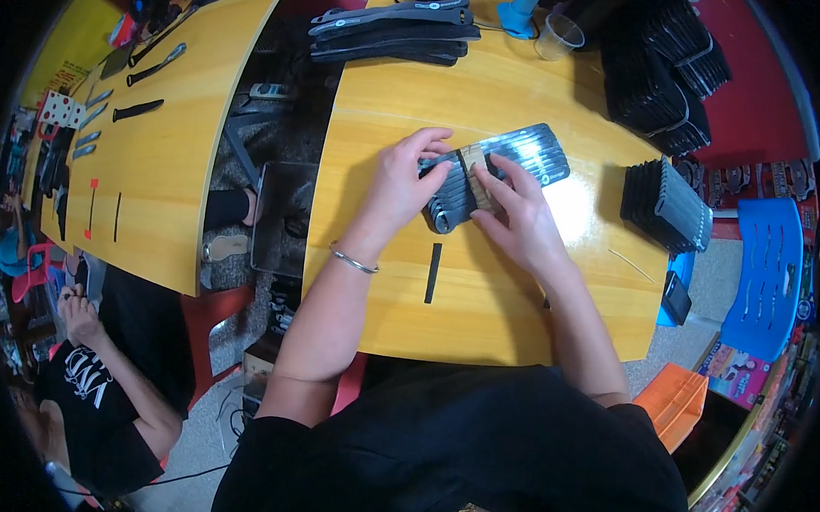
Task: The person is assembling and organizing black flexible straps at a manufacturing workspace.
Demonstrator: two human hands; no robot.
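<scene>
In front of me on the yellow table lies a bundle of dark, glossy flat strips with rounded ends (538, 152). A tan band (473, 159) crosses its middle. My left hand (404, 179) curls around the bundle's left end, thumb and fingers bent against it. My right hand (522, 215) is bent over the tan band, fingertips pressed on it and thumb at the near edge. What lies under the fingers is hidden. A short black strip (434, 273) rests on the table just nearer to me than the bundle.
Dark flat strips (391, 34) lie piled at the far left. Banded black bundles (651, 84) are stacked at the far right, another bundle (666, 206) nearer. A clear cup (558, 37) stands at the back. A person (108, 372) sits at the left table (173, 175).
</scene>
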